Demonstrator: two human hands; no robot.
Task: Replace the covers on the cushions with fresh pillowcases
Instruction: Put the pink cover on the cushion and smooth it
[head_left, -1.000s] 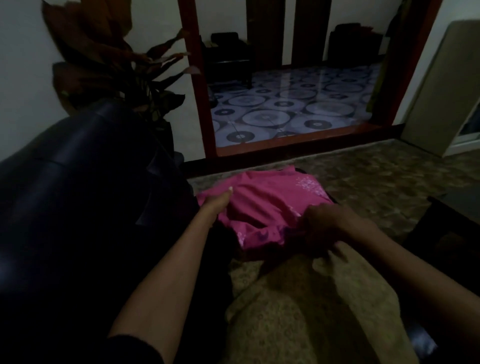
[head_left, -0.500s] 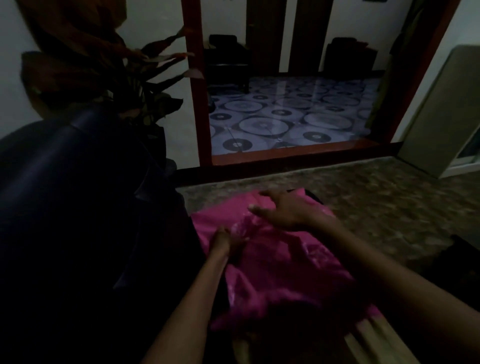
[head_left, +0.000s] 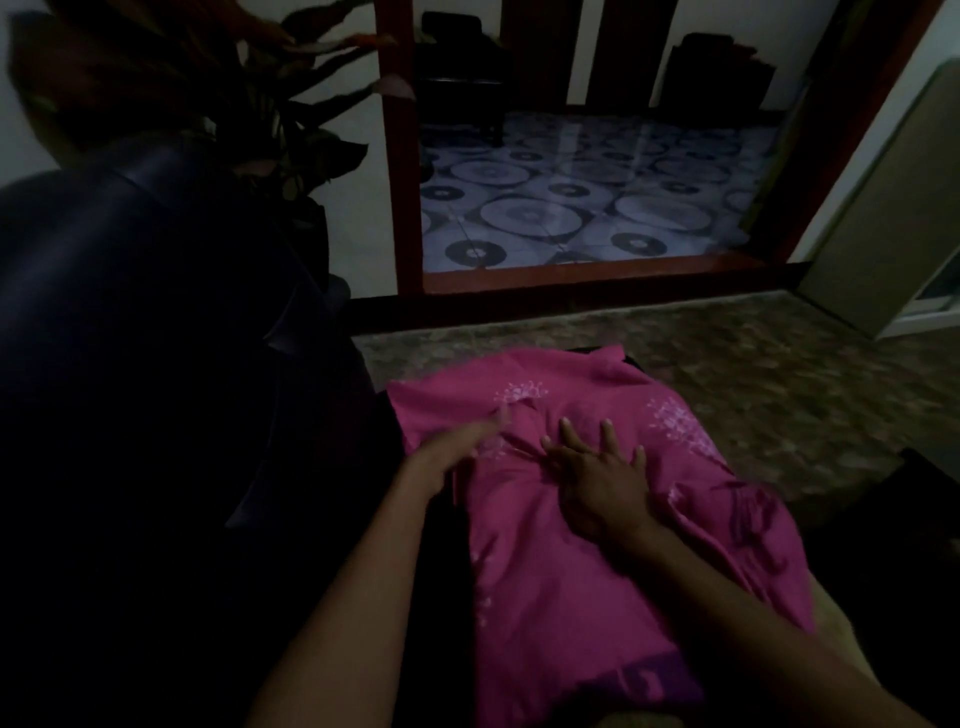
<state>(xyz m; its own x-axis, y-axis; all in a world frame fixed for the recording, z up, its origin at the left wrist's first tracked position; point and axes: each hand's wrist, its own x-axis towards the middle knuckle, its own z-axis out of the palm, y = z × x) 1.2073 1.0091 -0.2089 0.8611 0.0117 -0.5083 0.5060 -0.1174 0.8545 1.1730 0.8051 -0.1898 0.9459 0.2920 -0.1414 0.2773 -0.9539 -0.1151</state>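
Dimly lit, the scene hides much: the dark sofa (head_left: 130, 364) on the left is nearly black, and what lies under the pink pillowcase (head_left: 597, 561) cannot be made out, though the cloth bulges as if filled. Its near end sinks into shadow at the bottom of the view, where a strip of pale patterned fabric (head_left: 841, 618) shows at the lower right corner, cut off by the right forearm. The left hand (head_left: 457, 447) is motion-blurred; its fingers look extended and lie on the pillowcase near its left edge, but whether they pinch any cloth I cannot tell. The right hand (head_left: 597, 478) is sharp: palm down, fingers spread flat on the middle of the pillowcase, with creases gathering by the thumb.

The pillowcase lies directly ahead of the person, its left edge just beside the sofa, its far end reaching toward a mottled brown carpet (head_left: 779, 389). The carpet gives open floor to the right and beyond, up to a red threshold (head_left: 571, 270) and doorway opening on a tiled floor (head_left: 571, 197) with round patterns. A dark shape (head_left: 924, 499) at the right edge is cut off and unidentifiable. A leafy plant (head_left: 208, 78) stands behind the sofa.

The pillowcase's long axis runs from the person outward, leaning slightly left at the far end; pale floral prints mark its far half.
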